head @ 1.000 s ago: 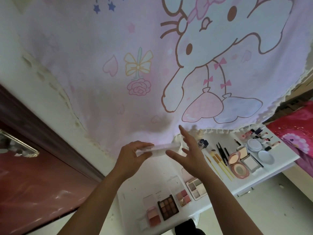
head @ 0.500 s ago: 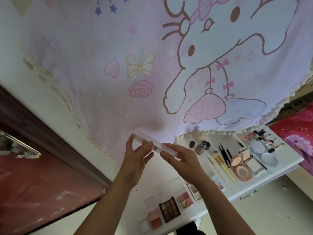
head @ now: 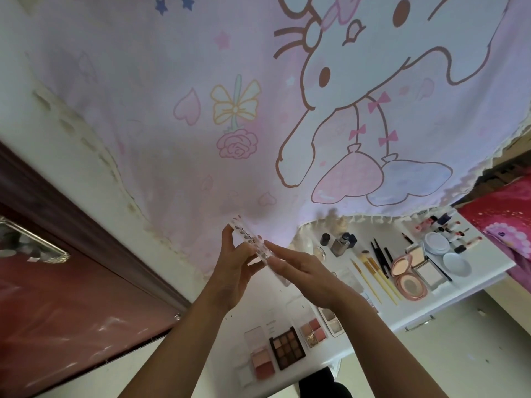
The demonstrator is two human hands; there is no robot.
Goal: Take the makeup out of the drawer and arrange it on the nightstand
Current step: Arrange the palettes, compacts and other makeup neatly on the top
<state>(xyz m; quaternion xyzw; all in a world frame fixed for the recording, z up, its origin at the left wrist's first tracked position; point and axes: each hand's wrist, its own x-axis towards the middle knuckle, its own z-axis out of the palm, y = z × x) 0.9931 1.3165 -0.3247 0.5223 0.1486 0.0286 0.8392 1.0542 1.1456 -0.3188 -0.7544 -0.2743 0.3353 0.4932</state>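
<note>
Slanting clear plastic case (head: 247, 240), dark-specked.

A home bedroom is showing in every detail: a pink cartoon-print cloth (head: 172, 81) is hanging across the wall, bright pink floral bedding (head: 501, 215) is edging in at the right, a dark red door (head: 71, 311) is standing at the left, and a white nightstand (head: 485, 264) is carrying eyeshadow palettes (head: 287, 347), brushes (head: 376, 278), powder compacts (head: 408, 278) and lipsticks (head: 457, 228) laid out in groups
</note>
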